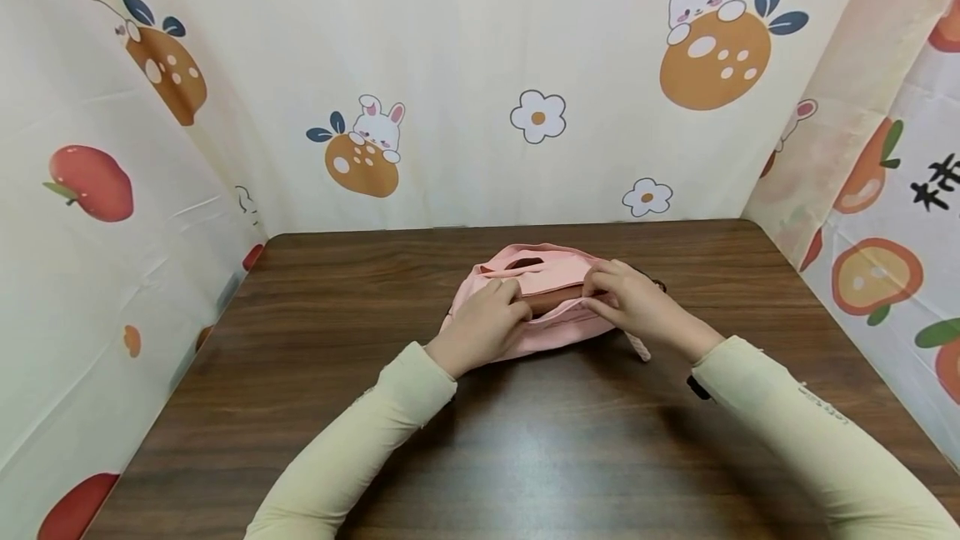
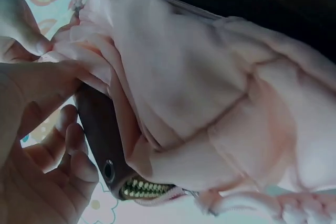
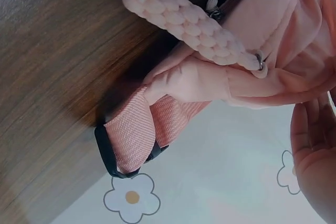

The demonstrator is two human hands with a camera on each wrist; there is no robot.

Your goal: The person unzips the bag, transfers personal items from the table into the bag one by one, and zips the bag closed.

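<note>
A pink cloth bag (image 1: 566, 336) lies on the table with its mouth gaping. My left hand (image 1: 483, 319) pinches the bag's edge at the left side of the opening. On the right side, my right hand (image 1: 633, 302) grips the edge between thumb and fingers. Between the hands, a dark brown thing (image 2: 100, 124) shows in the mouth; the left wrist view gives it an eyelet and a row of small yellowish teeth, but its kind is unclear. A braided pink strap (image 3: 184, 24) hangs from the bag by a metal ring. The bag's inside is mostly hidden.
The bag lies toward the back of a dark wood-grain table (image 1: 345, 290). A printed curtain (image 1: 465, 90) with rabbits, fruit and flowers stands behind the table and along both sides. A pink woven piece (image 3: 131, 135) with black trim sticks out from the bag.
</note>
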